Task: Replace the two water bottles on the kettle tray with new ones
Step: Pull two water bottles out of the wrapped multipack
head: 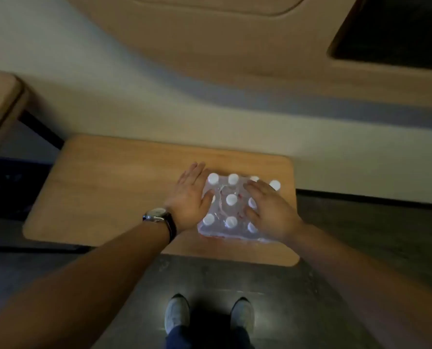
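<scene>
Shrink-wrapping pack (231, 215) encloses white-capped bottles (230, 199).

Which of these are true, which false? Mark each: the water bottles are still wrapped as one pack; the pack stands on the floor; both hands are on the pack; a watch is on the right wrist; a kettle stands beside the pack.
1. True: the pack of bottles is still in plastic wrap.
2. False: it stands on the low wooden table.
3. True: left hand and right hand rest on it.
4. False: the watch is on the left wrist.
5. False: no kettle is in view.
</scene>
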